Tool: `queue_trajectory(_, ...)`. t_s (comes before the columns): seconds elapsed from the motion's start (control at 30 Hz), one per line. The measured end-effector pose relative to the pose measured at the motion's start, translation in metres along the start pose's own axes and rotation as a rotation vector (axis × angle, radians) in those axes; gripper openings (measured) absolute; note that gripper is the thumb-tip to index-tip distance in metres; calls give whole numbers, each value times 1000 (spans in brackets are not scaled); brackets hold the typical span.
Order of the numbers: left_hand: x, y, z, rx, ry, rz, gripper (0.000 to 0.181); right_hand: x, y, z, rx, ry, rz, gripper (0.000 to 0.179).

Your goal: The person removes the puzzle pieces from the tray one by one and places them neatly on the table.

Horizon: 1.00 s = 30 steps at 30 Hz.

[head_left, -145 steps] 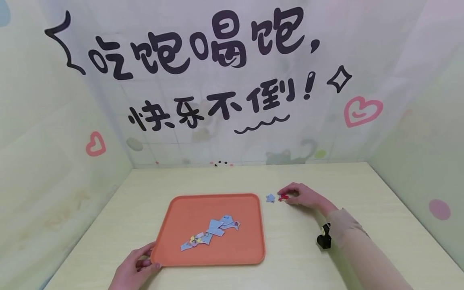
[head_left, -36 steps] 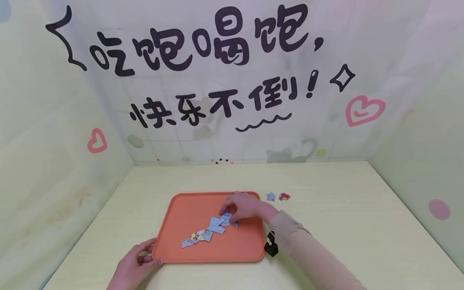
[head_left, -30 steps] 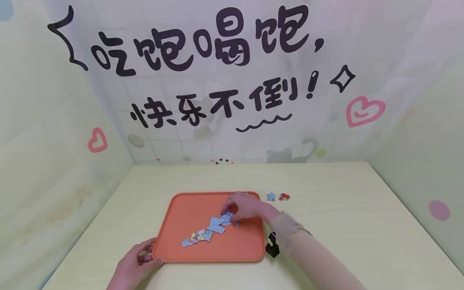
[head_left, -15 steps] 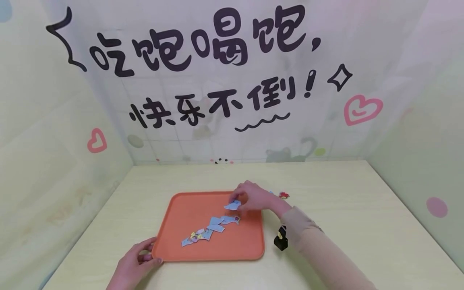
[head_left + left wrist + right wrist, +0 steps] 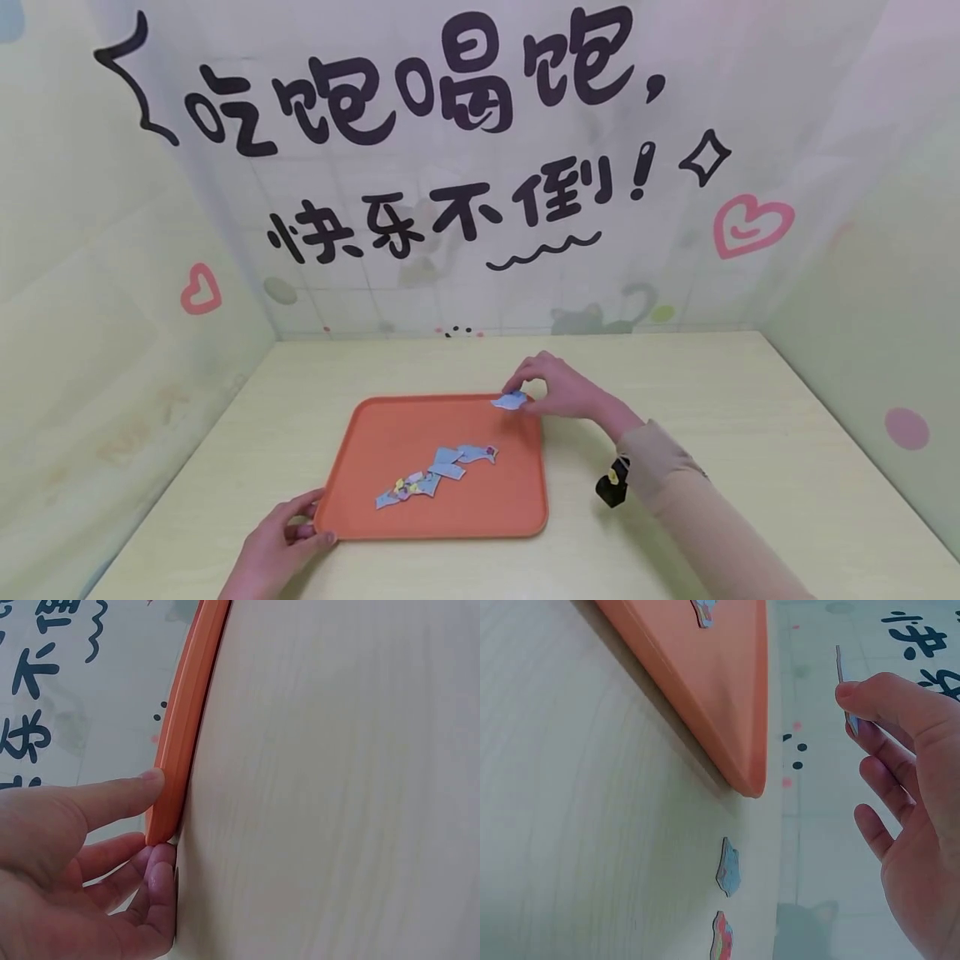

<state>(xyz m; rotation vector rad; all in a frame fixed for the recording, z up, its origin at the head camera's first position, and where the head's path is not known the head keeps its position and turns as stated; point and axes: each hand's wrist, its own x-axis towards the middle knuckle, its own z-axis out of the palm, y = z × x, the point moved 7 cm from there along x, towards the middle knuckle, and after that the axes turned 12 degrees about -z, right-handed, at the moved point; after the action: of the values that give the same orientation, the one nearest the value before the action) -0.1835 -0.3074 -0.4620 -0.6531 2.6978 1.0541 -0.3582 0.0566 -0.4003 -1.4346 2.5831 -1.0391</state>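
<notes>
- Head: the right grip (image 5: 562, 390) pinches one pale-blue piece (image 5: 507, 402) above the far right part of the one orange tray (image 5: 360, 483); best carried level, clear of the rim. Overlapping pieces (image 5: 448, 472) lie on the tray, too stacked to count.
- Left wrist: the left grip (image 5: 67, 862) holds a tray corner; light, steady pressure should stop sliding.
- Right wrist: two pieces lie on the counter (image 5: 577, 825): one blue cutout (image 5: 729, 868), one red cutout (image 5: 721, 937).
</notes>
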Motion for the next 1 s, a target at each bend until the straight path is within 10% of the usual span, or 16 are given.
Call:
queue_trajectory(0.57,3,3,0,-6,-1,3,71,-45,29,-60,-100,155,35,26)
queue_trajectory(1.0,-1,1,0,29,31,39,71,-87,67,-66,-103,192,114,28)
